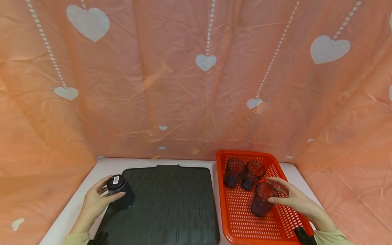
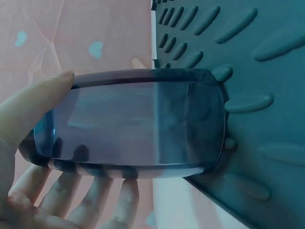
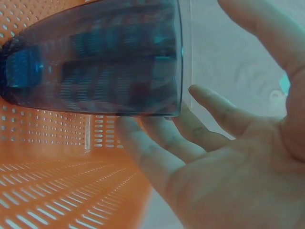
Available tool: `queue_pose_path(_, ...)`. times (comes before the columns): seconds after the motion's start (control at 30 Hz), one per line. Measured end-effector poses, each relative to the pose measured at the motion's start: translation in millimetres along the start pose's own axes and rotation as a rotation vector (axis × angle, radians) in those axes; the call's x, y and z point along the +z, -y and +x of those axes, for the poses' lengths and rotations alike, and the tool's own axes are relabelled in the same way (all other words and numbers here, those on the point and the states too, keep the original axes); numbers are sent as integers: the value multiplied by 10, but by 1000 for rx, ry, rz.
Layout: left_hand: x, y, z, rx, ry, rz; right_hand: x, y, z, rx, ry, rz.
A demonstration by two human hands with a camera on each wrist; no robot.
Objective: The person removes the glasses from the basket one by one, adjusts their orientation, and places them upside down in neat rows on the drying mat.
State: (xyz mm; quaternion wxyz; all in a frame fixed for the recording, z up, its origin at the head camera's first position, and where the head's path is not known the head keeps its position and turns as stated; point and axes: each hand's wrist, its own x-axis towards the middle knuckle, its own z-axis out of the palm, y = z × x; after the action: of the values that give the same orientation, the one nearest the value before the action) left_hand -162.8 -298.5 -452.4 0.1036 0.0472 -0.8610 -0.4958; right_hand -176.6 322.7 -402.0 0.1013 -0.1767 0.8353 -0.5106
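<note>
At the left edge of the black ridged mat [image 1: 171, 200], my left hand [image 1: 98, 199] holds a dark tinted glass [image 1: 122, 195] upside down. Its base with a white label faces up, and its rim is right at the mat. The left wrist view has the thumb on one side of this glass [image 2: 119, 121] and the fingers along the other. My right hand [image 1: 291, 195] reaches round another tinted glass [image 1: 261, 204], rim up in the orange basket. In the right wrist view its fingers are spread beside this glass [image 3: 109, 62], the thumb apart from it.
Two more tinted glasses, one at the back left [image 1: 234, 173] and one beside it [image 1: 253, 175], stand in the perforated orange basket [image 1: 225, 217]. The basket sits right of the mat on a white table [image 1: 68, 211]. An orange curtain [image 1: 171, 95] with hearts surrounds the table.
</note>
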Motion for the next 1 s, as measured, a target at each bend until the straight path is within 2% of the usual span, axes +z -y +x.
queue_pose_path(0.2,-28,2,9,3,-22,-9,27,-20,40,-12,48,-1)
queue_pose_path(0.37,-49,1,53,21,30,-34,34,-37,59,-49,72,10)
queue_pose_path(0.57,-50,21,45,3,56,-48,55,-62,92,-148,143,54)
queue_pose_path(1.0,18,63,-9,2,-8,-78,59,-68,124,-202,213,69)
